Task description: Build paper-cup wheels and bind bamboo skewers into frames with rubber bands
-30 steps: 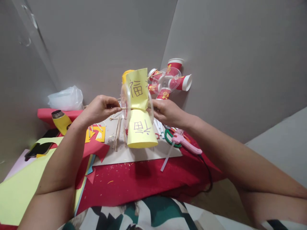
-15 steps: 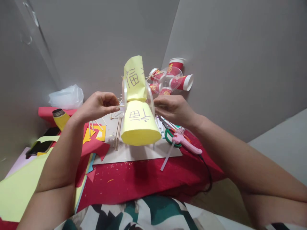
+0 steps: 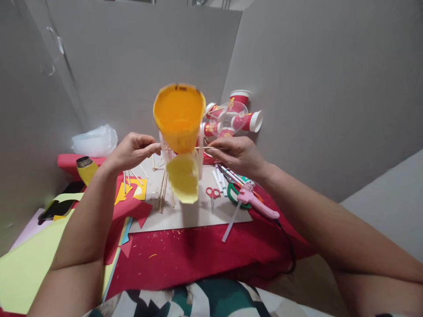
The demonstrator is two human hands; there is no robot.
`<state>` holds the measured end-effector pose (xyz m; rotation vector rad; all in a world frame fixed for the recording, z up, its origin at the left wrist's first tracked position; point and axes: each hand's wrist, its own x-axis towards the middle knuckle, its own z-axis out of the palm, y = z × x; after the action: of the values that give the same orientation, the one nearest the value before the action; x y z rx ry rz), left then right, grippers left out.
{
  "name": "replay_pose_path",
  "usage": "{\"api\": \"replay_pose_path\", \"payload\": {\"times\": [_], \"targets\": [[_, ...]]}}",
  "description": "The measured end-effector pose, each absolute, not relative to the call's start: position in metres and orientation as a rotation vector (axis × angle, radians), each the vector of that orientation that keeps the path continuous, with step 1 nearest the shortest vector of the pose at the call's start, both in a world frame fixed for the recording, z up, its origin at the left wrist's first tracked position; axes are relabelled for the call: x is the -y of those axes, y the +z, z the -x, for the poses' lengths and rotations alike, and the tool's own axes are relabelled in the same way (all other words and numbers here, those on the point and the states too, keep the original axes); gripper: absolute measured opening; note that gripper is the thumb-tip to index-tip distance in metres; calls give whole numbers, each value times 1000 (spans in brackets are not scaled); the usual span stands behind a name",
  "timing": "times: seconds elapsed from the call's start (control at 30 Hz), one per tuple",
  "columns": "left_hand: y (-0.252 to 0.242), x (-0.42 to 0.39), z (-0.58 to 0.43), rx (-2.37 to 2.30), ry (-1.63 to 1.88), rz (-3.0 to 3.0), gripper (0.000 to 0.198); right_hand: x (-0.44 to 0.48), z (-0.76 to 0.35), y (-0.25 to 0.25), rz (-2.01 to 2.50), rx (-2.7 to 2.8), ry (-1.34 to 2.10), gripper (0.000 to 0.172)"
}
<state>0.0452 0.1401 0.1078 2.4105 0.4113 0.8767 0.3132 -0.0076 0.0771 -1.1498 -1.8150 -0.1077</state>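
Note:
Between my hands hangs a paper wheel of yellow cups point(image 3: 179, 115) mounted on a thin wooden skewer point(image 3: 205, 148). One cup's open mouth faces me at the top, and a second yellow cup point(image 3: 183, 178) hangs below. My left hand point(image 3: 132, 150) pinches the skewer's left end. The right end is pinched by my right hand point(image 3: 236, 154). Clear plastic discs flank the cups.
A red cloth point(image 3: 198, 251) covers the table, with a grey board point(image 3: 188, 213), loose skewers point(image 3: 162, 189), red scissors point(image 3: 211, 193), a pink glue gun point(image 3: 256, 202) and green scissors. Red paper cups with a clear lid point(image 3: 231, 116) lean on the wall. Coloured paper point(image 3: 26, 259) lies left.
The cup wheel has turned on its skewer: the lettered sides rolled away and an open cup mouth now faces me. Both hands stayed at the skewer's ends.

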Motion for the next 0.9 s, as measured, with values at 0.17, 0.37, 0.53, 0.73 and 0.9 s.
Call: {"api": "replay_pose_path", "payload": {"times": [0.17, 0.37, 0.53, 0.73, 0.9], "targets": [[107, -145, -44, -365, 825, -2267, 29, 5, -312, 78, 1159, 1825, 45, 41], [106, -149, -41, -404, 831, -2245, 32, -3, -313, 72, 1074, 1745, 72, 31], [104, -153, -42, -455, 793, -2271, 37, -4, -312, 74, 1129, 1808, -30, 27], [106, -153, -42, -425, 800, -2221, 30, -9, -312, 75, 1157, 1757, -13, 46], [108, -150, -40, -412, 804, -2198, 30, -14, -314, 73, 1179, 1706, 152, 53]]}}
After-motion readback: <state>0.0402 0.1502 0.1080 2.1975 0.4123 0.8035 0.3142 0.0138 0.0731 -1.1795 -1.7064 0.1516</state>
